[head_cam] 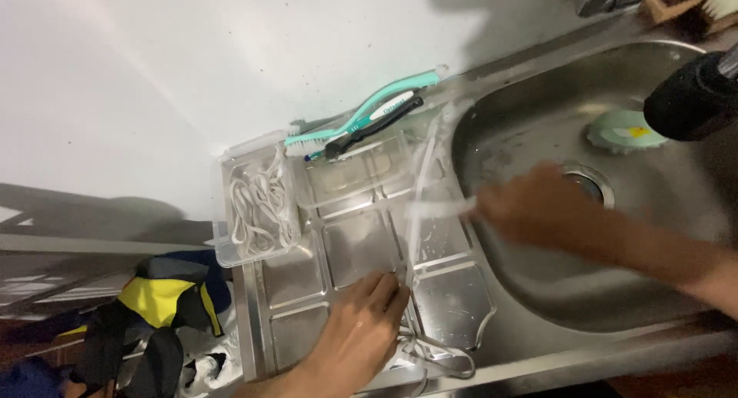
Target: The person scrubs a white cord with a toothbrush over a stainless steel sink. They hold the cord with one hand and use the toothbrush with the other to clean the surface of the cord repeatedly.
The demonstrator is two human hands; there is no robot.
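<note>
Two bare hands work over a steel sink unit. No labelled packages show; the nearest container is a clear plastic tub [255, 202], rectangular and lidless, standing at the far left of the ribbed drainboard [357, 248] against the white wall, with a tangle of white plastic strips [261, 206] inside. Just beside it, along the wall edge, lie a teal toothbrush [361, 117] and a dark one [373, 127], touching each other.

A long, thin white strip [419, 206] runs across the drainboard from near the brushes toward the front edge. The left hand [361, 329] lies flat, fingers extended, pressing the strip's near end against the metal. The right hand [530, 209], blurred, is closed around a cross part of the strip at the basin's rim. More white loops [434, 352] lie under the left wrist.

The sink basin [607, 283] is open to the right, a pale green disc [626, 129] near its drain. Crumpled yellow-and-dark cloth [161, 313] sits left of the drainboard.
</note>
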